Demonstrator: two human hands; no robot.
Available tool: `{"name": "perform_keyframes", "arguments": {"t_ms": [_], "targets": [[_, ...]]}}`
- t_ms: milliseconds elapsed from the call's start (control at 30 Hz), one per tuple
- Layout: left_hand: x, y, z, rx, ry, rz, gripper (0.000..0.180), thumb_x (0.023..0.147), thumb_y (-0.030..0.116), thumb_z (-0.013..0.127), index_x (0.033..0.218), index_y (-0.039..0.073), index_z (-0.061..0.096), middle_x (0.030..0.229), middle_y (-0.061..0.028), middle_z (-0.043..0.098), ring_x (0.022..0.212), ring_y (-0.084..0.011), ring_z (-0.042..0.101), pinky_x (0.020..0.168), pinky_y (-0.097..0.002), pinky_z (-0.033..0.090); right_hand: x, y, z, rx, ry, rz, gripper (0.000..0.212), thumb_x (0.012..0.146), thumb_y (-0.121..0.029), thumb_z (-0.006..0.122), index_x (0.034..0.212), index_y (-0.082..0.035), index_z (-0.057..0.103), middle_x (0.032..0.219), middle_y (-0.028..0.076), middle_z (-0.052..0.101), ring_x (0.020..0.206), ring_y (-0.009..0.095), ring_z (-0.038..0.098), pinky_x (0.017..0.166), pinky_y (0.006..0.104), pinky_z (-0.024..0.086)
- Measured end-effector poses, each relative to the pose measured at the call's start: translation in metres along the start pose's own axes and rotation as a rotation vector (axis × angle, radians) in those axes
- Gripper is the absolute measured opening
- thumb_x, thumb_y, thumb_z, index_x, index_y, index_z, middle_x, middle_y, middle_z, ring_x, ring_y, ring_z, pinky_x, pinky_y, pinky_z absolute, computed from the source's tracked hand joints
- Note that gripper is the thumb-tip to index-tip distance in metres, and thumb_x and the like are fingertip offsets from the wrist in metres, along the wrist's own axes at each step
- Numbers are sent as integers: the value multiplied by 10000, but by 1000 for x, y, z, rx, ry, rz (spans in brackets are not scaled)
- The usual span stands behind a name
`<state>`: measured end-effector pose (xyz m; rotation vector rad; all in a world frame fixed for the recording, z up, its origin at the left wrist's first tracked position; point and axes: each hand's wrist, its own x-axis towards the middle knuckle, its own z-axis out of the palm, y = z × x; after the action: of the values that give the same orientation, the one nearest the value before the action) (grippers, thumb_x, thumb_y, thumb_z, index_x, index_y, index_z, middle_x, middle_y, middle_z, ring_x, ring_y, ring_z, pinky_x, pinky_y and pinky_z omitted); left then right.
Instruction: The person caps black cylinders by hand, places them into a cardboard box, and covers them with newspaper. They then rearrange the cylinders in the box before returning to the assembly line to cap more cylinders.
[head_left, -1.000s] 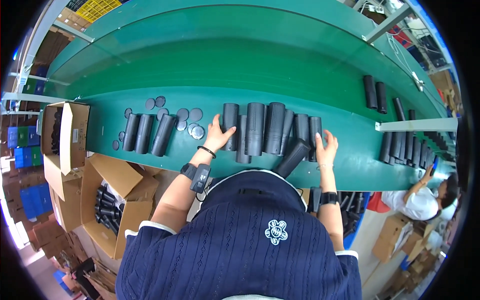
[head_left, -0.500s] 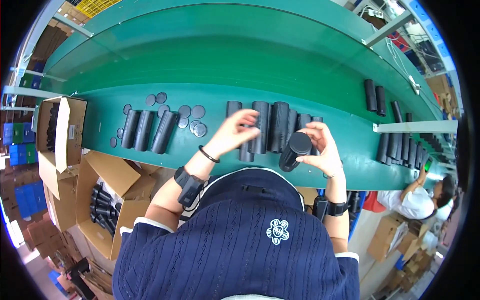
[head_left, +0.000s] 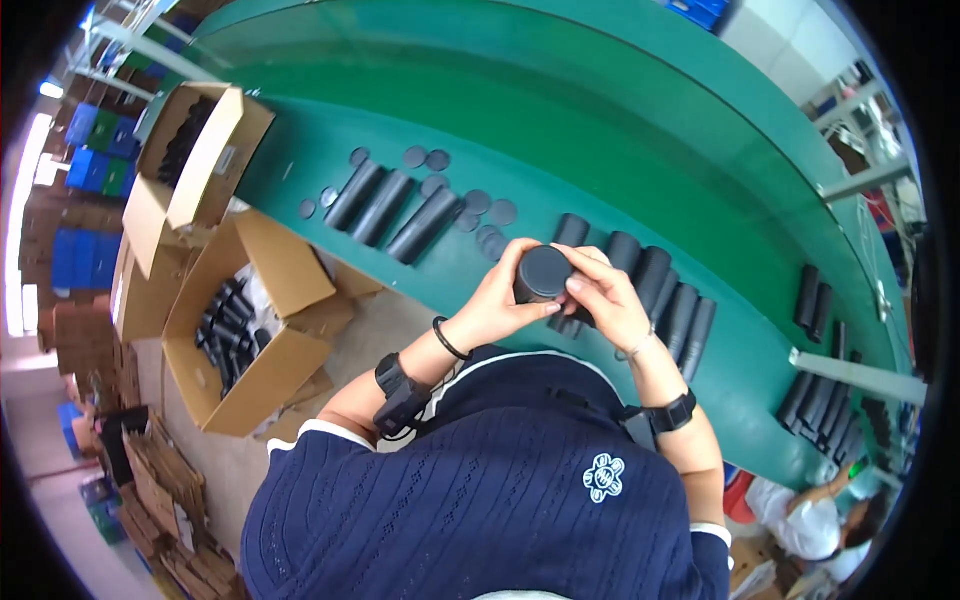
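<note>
A black tube (head_left: 543, 272), its round capped end turned up toward me, is held between both hands over the near edge of the green bench (head_left: 455, 285). My left hand (head_left: 500, 297) wraps round its left side, fingers behind and thumb in front. With fingers and thumb at the cap's right rim, my right hand (head_left: 612, 302) grips it too. The tube's lower part is mostly hidden by my hands. Right of them lies a row of similar black tubes (head_left: 652, 278). Several flat black discs (head_left: 477, 203) are scattered beyond three black tubes (head_left: 383, 207) on the left.
An open cardboard box (head_left: 205, 385) of black parts stands off the bench's left end, beside another carton (head_left: 207, 195). More tubes (head_left: 818, 412) lie far right near a metal post (head_left: 860, 375). Another person (head_left: 805, 515) sits at the right.
My left hand has moved onto the tube, which my right hand alone was holding. The tube has shifted left and its capped end faces up more. The whole view has turned.
</note>
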<state>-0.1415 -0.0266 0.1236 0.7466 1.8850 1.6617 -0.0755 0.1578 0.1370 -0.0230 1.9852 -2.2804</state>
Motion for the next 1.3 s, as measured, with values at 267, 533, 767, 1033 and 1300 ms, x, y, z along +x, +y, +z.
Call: {"name": "perform_keyframes", "arguments": {"t_ms": [267,533,767,1033,1300], "targets": [[-46,-77,-29,-380,62,-112,712,781,88,742,1347,66,311,1244,-60,459,1197,-150,437,1002,-325,375,41,72,36,42,-187,216,424,898,-14,533,1312,-108,540,972,25,440,729,88,567,677,232,507],[-55,-104,-37,-479,59,-96,701,790,82,730,1359,46,323,1168,-55,502,1129,-154,492,960,-304,411,48,95,49,-28,-175,322,406,934,-112,536,1338,-142,517,932,23,434,705,77,569,661,226,519],[-50,-107,-39,-557,43,-200,552,854,125,613,1345,56,370,1192,-54,500,1121,-125,475,951,-290,401,50,88,53,45,-154,353,417,908,-124,589,1321,-127,531,945,25,434,725,90,580,663,242,532],[-44,-97,-43,-59,38,34,759,713,122,782,1293,58,297,1165,-117,506,1148,-213,493,961,-354,407,52,88,41,164,-199,456,504,821,-101,689,1298,-80,528,1082,18,483,783,111,570,683,231,533],[-34,-112,-40,-35,113,-9,620,738,79,734,1217,43,342,1095,-176,536,1070,-252,557,887,-372,445,59,78,50,-582,-149,60,666,657,-197,818,1250,-74,542,1023,51,524,887,150,512,696,279,478]]}}
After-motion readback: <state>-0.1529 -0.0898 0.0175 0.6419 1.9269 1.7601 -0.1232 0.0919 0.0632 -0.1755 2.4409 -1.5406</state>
